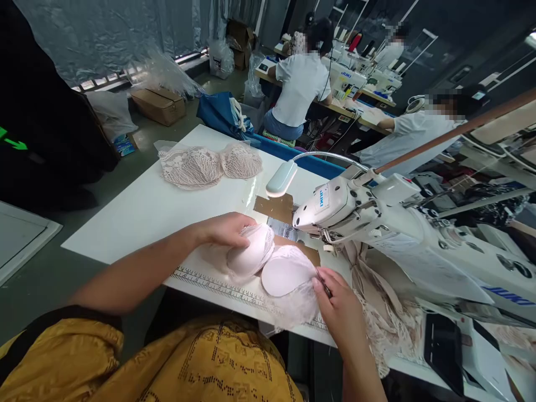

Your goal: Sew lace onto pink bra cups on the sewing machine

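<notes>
A white padded bra (288,272) with lace edging lies cup side up over the front of the white sewing table (138,223). My left hand (229,230) is closed on the left cup, thumb on top and the other fingers hidden beneath. At the right cup's outer edge, my right hand (335,296) is closed around a small dark pointed tool (324,283), its exact kind partly covered by my fingers. The tool's tip meets the lace edge there. Just beyond the bra stands the head of a white sewing machine (330,206).
A beige lace bra piece (192,166) lies at the table's far left. A lamp (281,178) on a bent neck hangs near the needle area. Beige lace fabric (389,312) and a dark phone (443,349) lie to the right. Co-workers (304,84) sit at machines beyond.
</notes>
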Available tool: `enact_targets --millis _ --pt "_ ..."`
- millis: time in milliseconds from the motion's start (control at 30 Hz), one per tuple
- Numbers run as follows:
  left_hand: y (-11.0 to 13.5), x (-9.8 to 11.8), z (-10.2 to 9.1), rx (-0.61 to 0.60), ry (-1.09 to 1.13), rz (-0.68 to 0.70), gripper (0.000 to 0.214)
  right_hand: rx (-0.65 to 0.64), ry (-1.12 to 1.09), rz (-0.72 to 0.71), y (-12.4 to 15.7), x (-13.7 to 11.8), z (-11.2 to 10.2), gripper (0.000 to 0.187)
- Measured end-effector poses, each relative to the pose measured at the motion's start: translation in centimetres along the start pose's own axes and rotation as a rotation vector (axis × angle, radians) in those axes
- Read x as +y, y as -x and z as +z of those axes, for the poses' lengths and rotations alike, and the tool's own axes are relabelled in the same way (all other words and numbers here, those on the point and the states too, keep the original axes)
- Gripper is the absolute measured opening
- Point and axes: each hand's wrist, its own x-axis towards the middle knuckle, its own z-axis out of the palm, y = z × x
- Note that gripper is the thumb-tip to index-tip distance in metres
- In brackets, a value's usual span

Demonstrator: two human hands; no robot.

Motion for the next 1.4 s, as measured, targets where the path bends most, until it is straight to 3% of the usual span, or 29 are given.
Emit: enact_targets --millis 100,167,267,467,633,1033,1133,1267,1400 --pt "0.0 1.1 0.3 -0.097 0.006 0.097 0.018 0.036 -0.042 -0.101 -1.8 -2.5 0.6 0.044" --pt "-0.4 1.1 0.8 -0.193 0.055 0.19 0.018 -0.034 -0.168 -0.164 -3.3 -4.6 1.5 0.049" --pt "-1.0 0.2 1.3 -0.243 0.174 0.223 0.024 -0.158 -0.36 -0.119 -5.3 -6.8 2.9 0.028" --pt "-0.9 -2.7 0.0 -0.156 0.442 0.031 0.031 -0.166 -0.553 0.084 -5.8 -5.7 4.7 0.023" --pt "-0.9 -2.6 -0.2 -0.111 0.532 -0.026 0.024 -0.181 -0.682 0.196 -4.8 -4.5 5.6 0.022" --pt "-1.1 -2.5 0.8 0.023 0.524 0.001 0.022 -0.214 -0.54 0.095 -4.7 -3.7 5.1 0.022" --pt "-1.1 -2.2 1.0 0.015 0.535 0.014 0.02 -0.144 -0.486 0.071 -4.6 -3.3 4.8 0.029" --pt "-1.0 -1.7 1.2 0.005 0.503 0.029 0.021 -0.012 -0.352 -0.049 -4.6 -3.2 3.9 0.04" --pt "-0.8 -1.5 1.3 0.027 0.424 0.065 0.022 -0.068 -0.312 -0.203 -5.0 -4.6 2.9 0.031"
